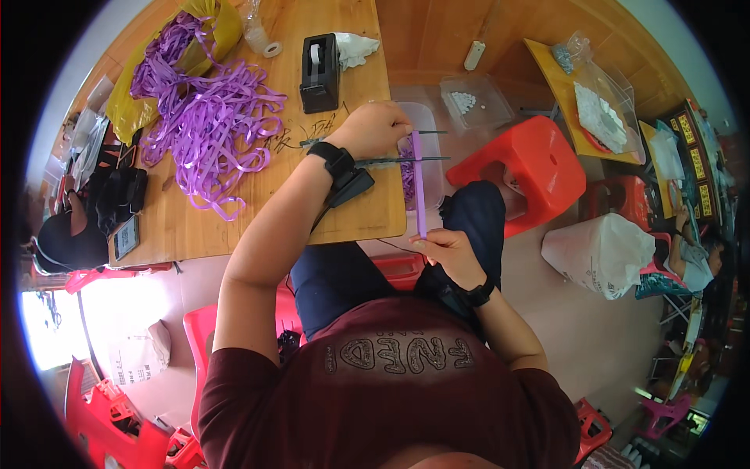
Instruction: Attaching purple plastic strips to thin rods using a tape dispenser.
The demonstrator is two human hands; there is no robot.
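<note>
Right grip (pixel 441 248) pinches the ribbon (pixel 419 184) end at 6 o'clock; left grip (pixel 375 129) clamps the scissors (pixel 406 147) and its top, keeping it taut beyond the worktop (pixel 234 227) edge, above a bin (pixel 430 117).

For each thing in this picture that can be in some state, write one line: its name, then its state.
purple ribbon strip: held taut between both hands
left hand: closed on the strip's upper end
right hand: pinching the lower end
ribbon pile: loose, tangled on the wooden table
tape dispenser: upright, tape loaded
red stool: upright, unoccupied
</note>
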